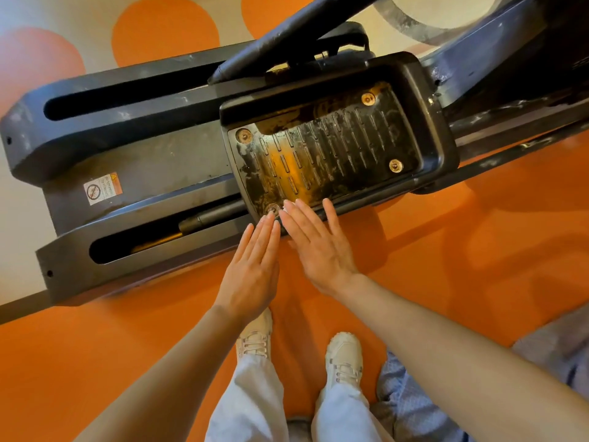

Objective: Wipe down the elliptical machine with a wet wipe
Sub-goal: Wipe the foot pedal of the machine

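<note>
The elliptical machine's black foot pedal [334, 148] lies below me, ribbed, dusty and stained, with round bolts at its corners. Its dark grey base rails [127, 129] stretch to the left. My left hand [251, 269] and my right hand [315, 244] are held flat side by side, fingers straight, fingertips over the pedal's near edge. A small white bit, perhaps the wet wipe [284, 208], shows just past my right fingertips; I cannot tell whether either hand touches it.
Orange floor [462, 250] spreads around my white shoes [344, 355]. A warning sticker [102, 188] sits on the machine's base. The machine's dark arm [478, 49] runs up to the right. Blue-grey fabric [414, 406] lies at lower right.
</note>
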{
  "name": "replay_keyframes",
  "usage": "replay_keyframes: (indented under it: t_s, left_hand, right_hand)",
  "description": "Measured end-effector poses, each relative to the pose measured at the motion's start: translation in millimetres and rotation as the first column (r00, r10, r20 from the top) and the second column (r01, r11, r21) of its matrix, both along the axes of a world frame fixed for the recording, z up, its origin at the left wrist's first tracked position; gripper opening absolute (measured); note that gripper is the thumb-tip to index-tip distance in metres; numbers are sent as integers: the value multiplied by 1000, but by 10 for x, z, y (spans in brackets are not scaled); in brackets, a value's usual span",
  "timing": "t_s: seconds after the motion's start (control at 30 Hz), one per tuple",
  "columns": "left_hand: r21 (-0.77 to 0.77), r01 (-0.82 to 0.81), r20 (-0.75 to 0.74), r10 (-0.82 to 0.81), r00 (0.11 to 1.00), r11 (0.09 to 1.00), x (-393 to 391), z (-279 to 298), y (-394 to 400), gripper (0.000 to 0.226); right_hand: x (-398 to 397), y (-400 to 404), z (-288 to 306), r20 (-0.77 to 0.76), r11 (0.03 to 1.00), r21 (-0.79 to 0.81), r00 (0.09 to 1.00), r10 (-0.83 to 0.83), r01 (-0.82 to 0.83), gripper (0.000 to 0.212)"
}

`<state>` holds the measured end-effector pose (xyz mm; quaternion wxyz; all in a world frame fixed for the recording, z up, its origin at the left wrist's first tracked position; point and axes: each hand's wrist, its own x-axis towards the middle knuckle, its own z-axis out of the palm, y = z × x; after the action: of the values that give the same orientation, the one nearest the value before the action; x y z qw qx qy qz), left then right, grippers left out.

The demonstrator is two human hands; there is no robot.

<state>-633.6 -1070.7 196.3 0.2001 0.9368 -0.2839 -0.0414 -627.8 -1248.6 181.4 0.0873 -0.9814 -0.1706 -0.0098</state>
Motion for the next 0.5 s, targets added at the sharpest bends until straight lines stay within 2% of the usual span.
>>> replay_keyframes:
  t_s: [0.13,0.23,0.37,0.5]
  left_hand:
    - [-14,-7,28,8,1000,1000,133,-50,-110,55]
    - [4,-16,64,16,998,1000,321,-69,-226,51]
    - [29,2,110,-5,994,1000,380,-146,-225,50]
    - [-2,-16,148,16,989,1000,364,-207,-243,49]
  right_hand:
    - [109,-476,-173,144,996,-54,988,-63,72,57]
    - [160,-612,-230,202,996,-87,979,13,5,51]
    - [164,-509,-279,274,999,-25,961,29,-23,46]
    - [221,-393,-295,296,994,-36,948,113,-107,43]
